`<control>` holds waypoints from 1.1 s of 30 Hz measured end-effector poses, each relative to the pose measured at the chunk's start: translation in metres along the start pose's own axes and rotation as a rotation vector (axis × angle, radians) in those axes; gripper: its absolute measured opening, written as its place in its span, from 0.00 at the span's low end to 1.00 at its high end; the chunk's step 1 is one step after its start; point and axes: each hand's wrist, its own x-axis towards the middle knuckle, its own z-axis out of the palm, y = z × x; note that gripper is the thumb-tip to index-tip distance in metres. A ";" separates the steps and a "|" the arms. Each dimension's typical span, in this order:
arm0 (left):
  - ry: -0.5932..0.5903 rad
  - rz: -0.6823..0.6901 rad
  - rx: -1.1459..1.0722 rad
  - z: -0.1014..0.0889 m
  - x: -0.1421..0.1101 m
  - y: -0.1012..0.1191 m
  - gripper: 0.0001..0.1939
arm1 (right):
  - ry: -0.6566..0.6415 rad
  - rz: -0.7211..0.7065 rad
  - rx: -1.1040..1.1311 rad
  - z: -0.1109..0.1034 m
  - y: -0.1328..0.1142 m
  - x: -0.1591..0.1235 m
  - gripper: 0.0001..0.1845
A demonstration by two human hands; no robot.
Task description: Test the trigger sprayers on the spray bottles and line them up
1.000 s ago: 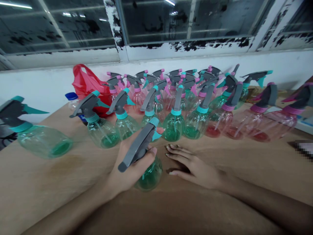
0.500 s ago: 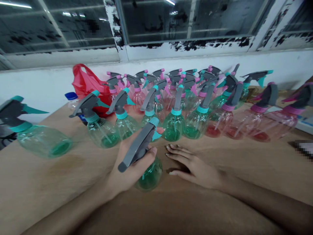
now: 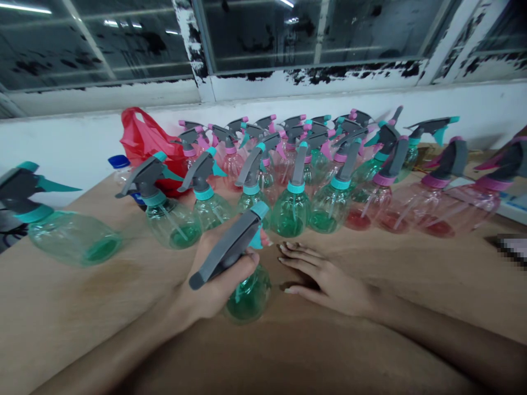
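My left hand is wrapped round the neck of a green spray bottle with a grey and teal trigger head, which stands on the wooden table in front of me. A finger of that hand rests on the teal trigger. My right hand lies flat on the table just right of the bottle, fingers stretched out and holding nothing.
Several green and pink spray bottles stand in rows behind my hands, up to the white wall. One green bottle stands apart at the far left. A red plastic bag and a blue-capped bottle sit at the back left.
The held bottle has tipped slightly toward me and to the left, its grey head lower. My right hand has not moved.
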 end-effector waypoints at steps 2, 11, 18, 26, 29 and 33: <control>-0.032 -0.006 -0.050 -0.001 0.000 0.000 0.07 | 0.009 -0.001 0.006 0.000 0.000 0.000 0.29; 0.020 0.006 -0.045 0.010 0.000 0.000 0.19 | -0.005 -0.001 -0.007 0.000 0.001 0.000 0.30; -0.015 -0.013 0.010 0.007 -0.002 0.000 0.19 | -0.005 -0.006 0.008 0.000 0.000 0.001 0.30; -0.016 -0.013 0.038 0.006 -0.003 0.000 0.19 | 0.006 -0.001 0.021 -0.001 -0.002 0.001 0.30; 0.000 0.009 0.039 0.007 -0.002 -0.001 0.19 | 0.020 0.002 0.035 -0.001 -0.001 0.001 0.30; -0.013 0.003 0.045 0.008 -0.003 -0.002 0.19 | 0.009 -0.008 0.031 0.000 0.000 0.000 0.30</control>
